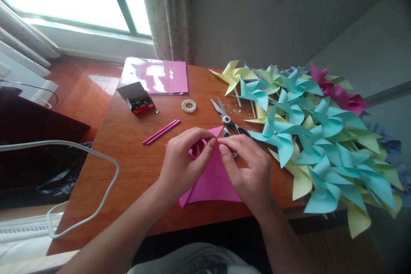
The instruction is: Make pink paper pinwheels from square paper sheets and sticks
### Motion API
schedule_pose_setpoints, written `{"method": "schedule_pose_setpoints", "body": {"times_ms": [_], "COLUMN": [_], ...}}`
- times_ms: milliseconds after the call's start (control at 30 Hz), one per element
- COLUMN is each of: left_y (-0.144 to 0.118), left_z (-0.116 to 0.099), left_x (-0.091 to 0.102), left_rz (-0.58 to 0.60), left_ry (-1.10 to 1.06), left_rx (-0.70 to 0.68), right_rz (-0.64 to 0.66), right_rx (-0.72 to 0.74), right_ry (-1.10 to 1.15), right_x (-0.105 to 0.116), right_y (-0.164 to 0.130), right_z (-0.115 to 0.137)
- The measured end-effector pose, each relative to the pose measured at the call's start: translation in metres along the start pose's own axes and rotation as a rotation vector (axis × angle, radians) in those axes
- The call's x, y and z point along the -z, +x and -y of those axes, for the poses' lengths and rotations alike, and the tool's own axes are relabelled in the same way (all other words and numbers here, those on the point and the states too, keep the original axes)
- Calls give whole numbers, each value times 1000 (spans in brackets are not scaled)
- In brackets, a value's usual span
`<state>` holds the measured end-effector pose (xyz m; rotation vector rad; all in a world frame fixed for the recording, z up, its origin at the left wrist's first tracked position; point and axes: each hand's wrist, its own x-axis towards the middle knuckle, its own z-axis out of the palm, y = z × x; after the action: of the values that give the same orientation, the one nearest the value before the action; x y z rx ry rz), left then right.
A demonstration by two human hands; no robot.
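Observation:
My left hand (pixel 188 154) and my right hand (pixel 248 158) meet over the table, thumb and fingertips pinched close together. Whatever is between the fingertips is too small to make out. Beneath both hands lies magenta paper (pixel 212 184), with a cut or folded edge at its left; part of it shows curled behind my left fingers. Open-bladed scissors (pixel 226 120) with black and grey handles lie just beyond my right hand, which hides part of them. Two pink sticks (pixel 161 132) rest side by side to the left of my left hand.
A small open box (pixel 140 105) of metal pins, a tape roll (pixel 189 105) and pink sheets in a clear sleeve (pixel 157 76) lie farther back. Tiny bits (pixel 236 111) are scattered near the scissors. Turquoise, yellow, purple and pink pinwheels (pixel 279 135) crowd the right. A white cable (pixel 109 192) loops at left.

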<state>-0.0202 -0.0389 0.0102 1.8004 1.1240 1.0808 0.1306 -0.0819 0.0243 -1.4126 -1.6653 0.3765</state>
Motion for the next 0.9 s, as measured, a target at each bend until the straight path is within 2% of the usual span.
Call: {"method": "schedule_pose_setpoints", "body": {"times_ms": [267, 667, 767, 833, 900], "left_y": [1, 0, 0, 0, 1], "left_z": [-3, 2, 1, 0, -1], "left_x": [0, 0, 1, 2, 2], "left_rz": [56, 72, 60, 63, 71], "left_ry": [-18, -87, -79, -72, -73], "left_rx": [-35, 31, 41, 48, 52], "right_rz": [107, 127, 105, 68, 97], "right_rx": [-222, -184, -184, -161, -151], "right_ry": [230, 175, 27, -226, -452], "right_x": [7, 6, 11, 14, 14], "right_y": [10, 14, 13, 11, 8], "right_z": [-8, -9, -20, -30, -40]}}
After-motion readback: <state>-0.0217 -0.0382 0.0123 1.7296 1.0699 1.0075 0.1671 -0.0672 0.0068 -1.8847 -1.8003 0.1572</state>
